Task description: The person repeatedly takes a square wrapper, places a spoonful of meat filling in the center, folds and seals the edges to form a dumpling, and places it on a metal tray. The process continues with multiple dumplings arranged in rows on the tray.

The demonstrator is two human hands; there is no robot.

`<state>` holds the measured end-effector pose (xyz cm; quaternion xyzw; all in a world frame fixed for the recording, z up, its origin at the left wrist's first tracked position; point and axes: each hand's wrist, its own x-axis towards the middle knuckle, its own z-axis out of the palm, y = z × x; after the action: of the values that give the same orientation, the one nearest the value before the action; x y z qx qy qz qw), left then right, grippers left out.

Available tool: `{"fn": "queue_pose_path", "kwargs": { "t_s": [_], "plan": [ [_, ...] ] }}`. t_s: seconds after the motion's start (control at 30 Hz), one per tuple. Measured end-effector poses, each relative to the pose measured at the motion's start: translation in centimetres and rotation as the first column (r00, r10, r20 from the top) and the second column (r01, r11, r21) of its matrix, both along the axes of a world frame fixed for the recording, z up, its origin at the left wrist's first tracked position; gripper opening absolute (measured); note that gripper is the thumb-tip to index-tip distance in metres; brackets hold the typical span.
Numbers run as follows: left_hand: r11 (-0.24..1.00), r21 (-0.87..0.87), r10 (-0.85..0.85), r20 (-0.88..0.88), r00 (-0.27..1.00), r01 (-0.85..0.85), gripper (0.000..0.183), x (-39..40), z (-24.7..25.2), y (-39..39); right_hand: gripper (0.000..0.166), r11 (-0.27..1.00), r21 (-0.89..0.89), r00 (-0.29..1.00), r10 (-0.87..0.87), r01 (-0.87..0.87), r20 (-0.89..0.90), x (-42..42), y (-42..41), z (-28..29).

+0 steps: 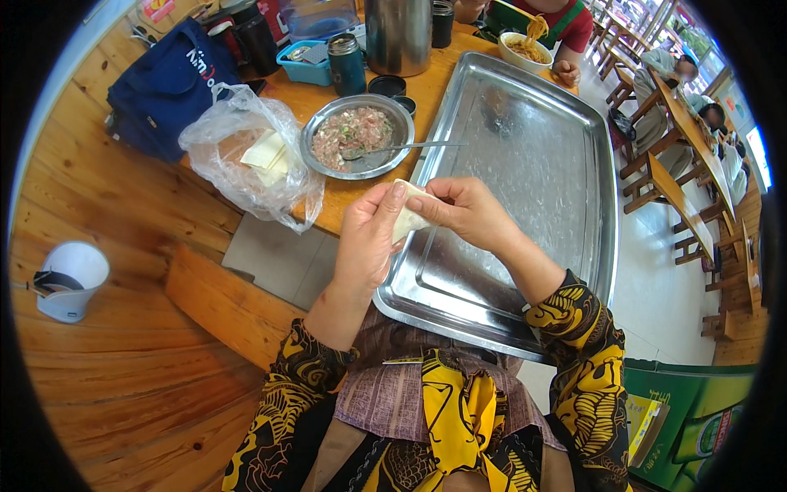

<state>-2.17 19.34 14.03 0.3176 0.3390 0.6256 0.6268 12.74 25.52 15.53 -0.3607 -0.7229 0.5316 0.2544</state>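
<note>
Both hands meet over the near left edge of a large steel tray [522, 166]. Between them is a pale dough wrapper [411, 215], partly folded; whether filling lies inside is hidden. My left hand [369, 234] grips its left side, thumb along the top edge. My right hand [470, 212] pinches its upper right side between thumb and fingers. Just beyond the hands stands a metal bowl [305, 144] of minced meat filling [350, 132] with green bits. A metal spoon [399, 148] rests in it, its handle reaching over the tray. Left of the bowl, a clear plastic bag [221, 135] holds stacked wrappers [267, 154].
Behind the bowl are a teal flask [347, 64], a blue basket [307, 74], a steel canister [398, 37] and a navy bag [169, 86]. Across the table, a person eats from a noodle bowl [522, 55]. A wooden bench [227, 307] stands at left, a green carton [688, 418] at right.
</note>
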Motion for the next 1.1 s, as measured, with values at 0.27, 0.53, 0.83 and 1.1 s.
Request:
{"fn": "queue_pose_path", "kwargs": {
  "t_s": [0.27, 0.53, 0.83, 1.1],
  "plan": [
    [0.993, -0.071, -0.103, -0.04, 0.994, 0.1, 0.02, 0.3, -0.3, -0.1, 0.026, 0.993, 0.028, 0.992, -0.115, 0.117, -0.059, 1.5, -0.2, 1.1],
    [0.967, -0.177, -0.22, -0.202, 0.954, 0.186, 0.017, 5.0, 0.5, 0.1, 0.029, 0.978, 0.05, 0.967, -0.208, 0.203, 0.147, 7.3, -1.1, 1.7],
    [0.742, -0.3, -0.665, -0.442, 0.603, 0.599, 0.042, 11.6, -1.4, -0.8, 0.018, 0.965, -0.221, 0.906, -0.039, 0.144, 0.422, 18.0, -4.1, -1.0],
    [0.509, -0.479, -0.839, -0.462, 0.288, 0.715, 0.017, 14.8, -1.8, -1.3, 0.022, 0.991, 0.046, 0.846, -0.133, 0.127, 0.517, 20.0, -5.1, -3.1]
  ]
}}
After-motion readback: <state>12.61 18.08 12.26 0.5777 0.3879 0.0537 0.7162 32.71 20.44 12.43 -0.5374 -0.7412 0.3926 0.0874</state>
